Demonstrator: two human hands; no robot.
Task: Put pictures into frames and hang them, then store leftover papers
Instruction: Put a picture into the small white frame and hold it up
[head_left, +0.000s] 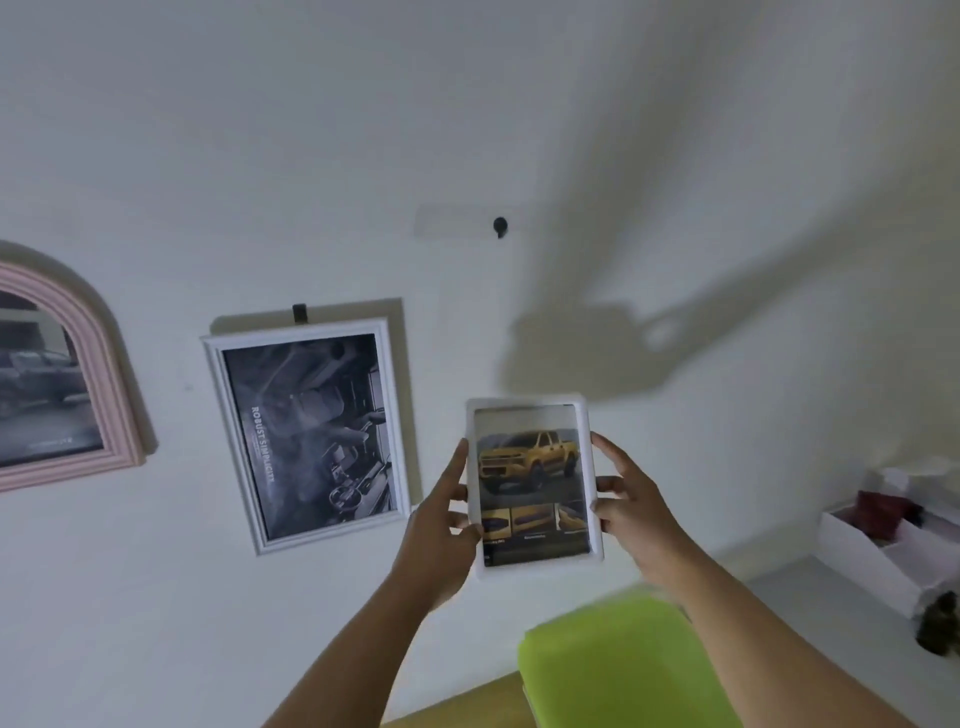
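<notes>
I hold a small white frame (532, 480) with a yellow pickup truck picture upright in front of the wall. My left hand (441, 525) grips its left edge and my right hand (631, 506) grips its right edge. Above it, a black wall hook (500, 226) sticks out of the wall, bare. To the left hangs a larger white frame (306, 434) with a dark car-interior picture, slightly tilted, on its own black hook (299, 313). At the far left hangs a pink arched frame (67, 384) with a dark car picture.
A lime-green object (623, 670) lies below my hands on a wooden surface (467, 701). At the right stands a white open box (883, 551) holding a dark red thing, on a grey ledge. A dark object (940, 623) sits at the right edge.
</notes>
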